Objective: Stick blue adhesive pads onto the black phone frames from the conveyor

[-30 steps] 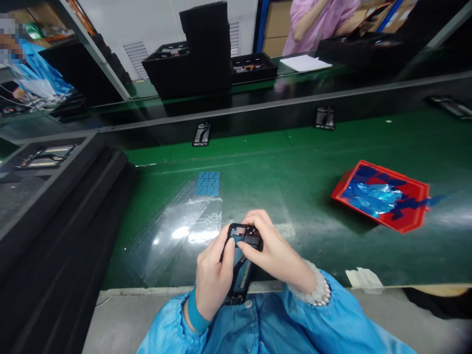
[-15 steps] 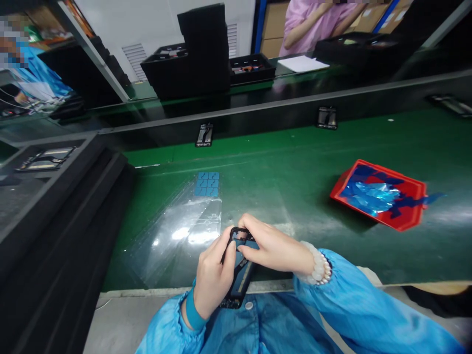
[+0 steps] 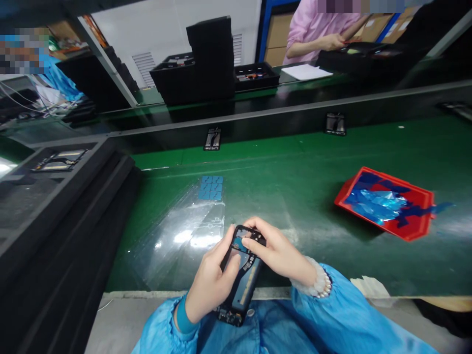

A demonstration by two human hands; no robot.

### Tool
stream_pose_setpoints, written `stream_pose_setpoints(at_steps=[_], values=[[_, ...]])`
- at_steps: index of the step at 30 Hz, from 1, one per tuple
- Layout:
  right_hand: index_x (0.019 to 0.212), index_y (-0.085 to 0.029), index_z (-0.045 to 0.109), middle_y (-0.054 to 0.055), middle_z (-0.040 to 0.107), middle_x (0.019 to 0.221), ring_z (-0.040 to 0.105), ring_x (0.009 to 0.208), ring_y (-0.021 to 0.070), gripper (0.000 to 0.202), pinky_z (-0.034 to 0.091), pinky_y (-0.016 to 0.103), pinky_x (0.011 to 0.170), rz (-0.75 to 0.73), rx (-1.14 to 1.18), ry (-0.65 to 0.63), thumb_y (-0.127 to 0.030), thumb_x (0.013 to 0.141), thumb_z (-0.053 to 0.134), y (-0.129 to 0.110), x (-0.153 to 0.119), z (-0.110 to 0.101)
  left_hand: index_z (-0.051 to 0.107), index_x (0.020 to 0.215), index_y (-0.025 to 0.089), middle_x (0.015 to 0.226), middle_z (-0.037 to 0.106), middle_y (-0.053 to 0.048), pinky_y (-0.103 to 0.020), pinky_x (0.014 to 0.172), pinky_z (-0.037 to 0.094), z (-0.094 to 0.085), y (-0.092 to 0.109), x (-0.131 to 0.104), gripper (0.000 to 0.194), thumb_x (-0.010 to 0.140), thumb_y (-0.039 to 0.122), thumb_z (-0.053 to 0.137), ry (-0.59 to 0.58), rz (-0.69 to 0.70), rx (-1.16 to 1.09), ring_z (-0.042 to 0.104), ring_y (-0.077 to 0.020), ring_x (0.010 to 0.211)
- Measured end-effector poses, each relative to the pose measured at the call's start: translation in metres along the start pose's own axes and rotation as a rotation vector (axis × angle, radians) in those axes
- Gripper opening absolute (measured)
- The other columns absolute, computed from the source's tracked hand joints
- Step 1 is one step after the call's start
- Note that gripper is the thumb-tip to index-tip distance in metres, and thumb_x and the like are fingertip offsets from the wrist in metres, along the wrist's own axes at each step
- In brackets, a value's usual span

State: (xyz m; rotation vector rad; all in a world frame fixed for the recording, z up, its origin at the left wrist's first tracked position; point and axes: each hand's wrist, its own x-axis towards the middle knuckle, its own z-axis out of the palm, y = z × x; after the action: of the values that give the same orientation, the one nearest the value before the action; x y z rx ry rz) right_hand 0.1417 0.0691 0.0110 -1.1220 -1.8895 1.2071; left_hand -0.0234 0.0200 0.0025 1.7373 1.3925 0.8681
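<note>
A dark phone frame (image 3: 246, 285) with a ribbon strip and a blue patch near its top lies between my hands at the bench's front edge. My left hand (image 3: 214, 280) grips its left side, thumb over the inner face. My right hand (image 3: 275, 248) holds the upper right corner, its thumb on the blue patch. Beyond my hands, a clear plastic sheet (image 3: 177, 241) bears several blue stickers (image 3: 211, 188). To the right sits a red bin (image 3: 413, 228) with crumpled blue film (image 3: 381, 204) in it.
Black foam trays (image 3: 92, 196) are stacked at the left, a phone frame (image 3: 61, 160) in the top one. More phone frames (image 3: 213, 139) (image 3: 335, 124) rest by the bench's back ledge. A person in pink (image 3: 313, 29) works across the bench.
The phone frame is tilted flatter and shows more of its inner face. My right thumb has moved onto the blue patch. The view has shifted slightly.
</note>
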Motion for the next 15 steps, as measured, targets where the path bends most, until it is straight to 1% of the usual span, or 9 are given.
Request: stream_pose_setpoints(at_steps=[2, 4, 6, 8, 10, 12, 13, 14, 15], values=[[0.085, -0.02, 0.048, 0.0, 0.055, 0.081, 0.053, 0.075, 0.0139, 0.005, 0.043, 0.026, 0.067, 0.007, -0.03, 0.003, -0.018, 0.081, 0.051, -0.0005, 0.0021, -0.0005, 0.035, 0.138, 0.023, 0.136, 0.05, -0.004, -0.033, 0.105, 0.038, 0.0006, 0.0006, -0.0028, 0.051, 0.089, 0.018, 0.044, -0.009, -0.024, -0.042, 0.048, -0.0185, 0.124], [0.079, -0.02, 0.045, -0.002, 0.052, 0.077, 0.05, 0.072, 0.0131, 0.011, 0.041, 0.026, 0.065, 0.018, -0.056, 0.008, -0.019, 0.076, 0.056, -0.0013, 0.0045, 0.0002, 0.037, 0.138, 0.023, 0.137, 0.049, -0.004, -0.035, 0.107, 0.035, 0.0025, 0.0011, -0.005, 0.05, 0.088, 0.017, 0.044, 0.0, -0.021, -0.049, 0.045, -0.019, 0.126], [0.076, -0.02, 0.043, -0.003, 0.049, 0.072, 0.047, 0.067, 0.0119, 0.016, 0.04, 0.025, 0.062, 0.045, -0.022, -0.011, -0.019, 0.073, 0.058, -0.0016, 0.0069, 0.0009, 0.04, 0.136, 0.023, 0.137, 0.049, -0.004, -0.035, 0.108, 0.033, 0.004, 0.0011, -0.0063, 0.049, 0.088, 0.015, 0.045, 0.006, -0.007, -0.06, 0.044, -0.0194, 0.127], [0.074, -0.02, 0.042, -0.004, 0.048, 0.07, 0.046, 0.065, 0.011, 0.015, 0.04, 0.024, 0.06, 0.079, 0.06, -0.048, -0.021, 0.073, 0.057, -0.0006, 0.009, 0.0006, 0.043, 0.134, 0.023, 0.136, 0.05, -0.003, -0.036, 0.109, 0.032, 0.0041, 0.0005, -0.0063, 0.049, 0.087, 0.015, 0.046, 0.0, -0.016, -0.106, 0.044, -0.0194, 0.127], [0.075, -0.019, 0.044, -0.004, 0.048, 0.07, 0.046, 0.065, 0.0107, 0.014, 0.041, 0.024, 0.059, 0.113, 0.148, -0.083, -0.024, 0.075, 0.057, 0.0017, 0.0103, -0.0006, 0.043, 0.134, 0.023, 0.136, 0.05, -0.002, -0.035, 0.108, 0.033, 0.0031, -0.0001, -0.0049, 0.05, 0.085, 0.016, 0.049, -0.015, -0.087, -0.22, 0.044, -0.0195, 0.127], [0.078, -0.018, 0.046, -0.003, 0.05, 0.072, 0.049, 0.066, 0.0115, 0.012, 0.043, 0.024, 0.06, 0.122, 0.179, -0.086, -0.026, 0.077, 0.056, 0.0046, 0.0096, -0.0011, 0.045, 0.133, 0.02, 0.134, 0.051, -0.003, -0.034, 0.106, 0.037, 0.002, 0.0001, -0.0024, 0.051, 0.082, 0.017, 0.052, -0.043, -0.2, -0.371, 0.046, -0.0202, 0.125], [0.081, -0.018, 0.048, -0.001, 0.052, 0.075, 0.051, 0.069, 0.0124, 0.01, 0.045, 0.025, 0.062, 0.097, 0.157, -0.056, -0.025, 0.079, 0.055, 0.0057, 0.0083, -0.0007, 0.047, 0.132, 0.019, 0.133, 0.053, -0.004, -0.032, 0.104, 0.039, 0.0017, 0.0006, -0.0009, 0.051, 0.082, 0.018, 0.053, -0.055, -0.253, -0.435, 0.048, -0.0205, 0.123], [0.087, -0.018, 0.05, 0.001, 0.054, 0.082, 0.053, 0.075, 0.0137, 0.01, 0.046, 0.027, 0.067, 0.049, 0.102, 0.004, -0.024, 0.081, 0.054, 0.0063, 0.0064, 0.0005, 0.049, 0.129, 0.018, 0.131, 0.055, -0.004, -0.032, 0.102, 0.042, 0.0017, 0.0012, 0.0005, 0.049, 0.081, 0.018, 0.054, -0.06, -0.292, -0.481, 0.051, -0.0207, 0.12], [0.095, -0.017, 0.052, 0.004, 0.056, 0.09, 0.054, 0.082, 0.0154, 0.013, 0.046, 0.029, 0.072, -0.016, 0.013, 0.09, -0.023, 0.083, 0.052, 0.0061, 0.0038, 0.0024, 0.052, 0.127, 0.018, 0.128, 0.057, -0.004, -0.031, 0.1, 0.043, 0.0019, 0.002, 0.0019, 0.046, 0.081, 0.018, 0.053, -0.057, -0.314, -0.505, 0.054, -0.0206, 0.117]])
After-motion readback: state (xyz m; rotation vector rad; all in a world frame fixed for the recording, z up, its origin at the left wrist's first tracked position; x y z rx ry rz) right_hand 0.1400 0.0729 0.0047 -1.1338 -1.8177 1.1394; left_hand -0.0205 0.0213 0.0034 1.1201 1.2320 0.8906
